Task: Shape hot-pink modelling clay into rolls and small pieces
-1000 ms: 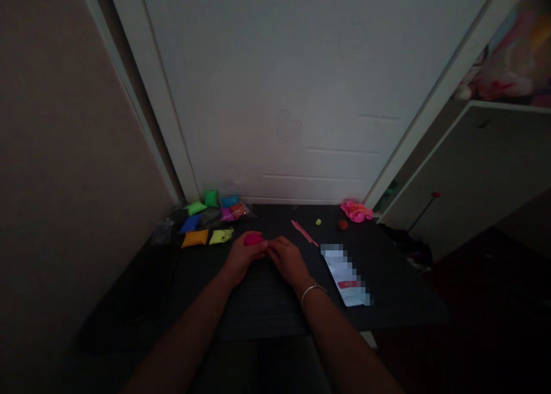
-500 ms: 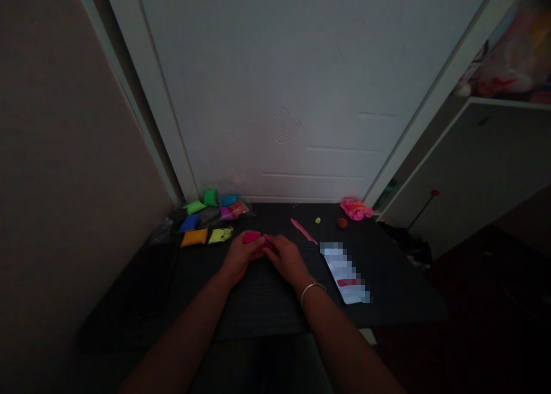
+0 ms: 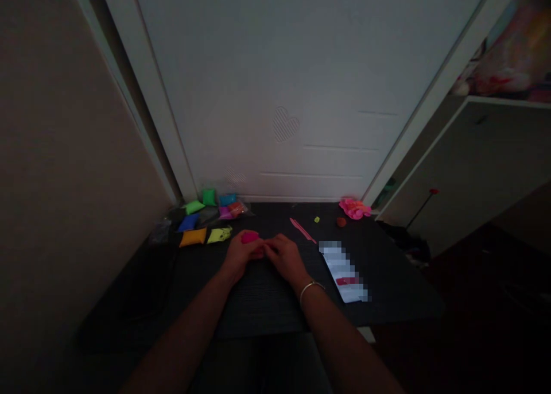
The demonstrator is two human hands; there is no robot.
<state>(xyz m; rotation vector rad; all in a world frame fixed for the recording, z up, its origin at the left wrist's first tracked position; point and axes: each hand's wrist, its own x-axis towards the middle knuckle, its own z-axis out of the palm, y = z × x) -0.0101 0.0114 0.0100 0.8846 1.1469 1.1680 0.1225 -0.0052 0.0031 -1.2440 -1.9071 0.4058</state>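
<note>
Over the dark table, my left hand (image 3: 239,253) is closed around a bright pink lump of modelling clay (image 3: 249,238), whose top shows above the thumb and fingers. Beside it, my right hand (image 3: 284,257) has its thumb and forefinger pinched together, meeting the left fingertips at the clay's right side. Whatever lies in that pinch is hidden. Two thin pink modelling tools (image 3: 303,231) lie to the right of my hands. Beyond them are a small yellow piece (image 3: 317,219) and a reddish-brown ball (image 3: 341,222).
Colourful clay packets, among them an orange packet (image 3: 193,237) and a yellow packet (image 3: 219,235), lie at the left back. A lit phone (image 3: 344,273) rests right of my hands. Some pink petal-like pieces (image 3: 355,208) sit near the white panel (image 3: 267,84) behind the table.
My right fingertips have drawn closer together and shifted slightly off the pink clay towards the left thumb. The left hand keeps its hold. The view has moved a little.
</note>
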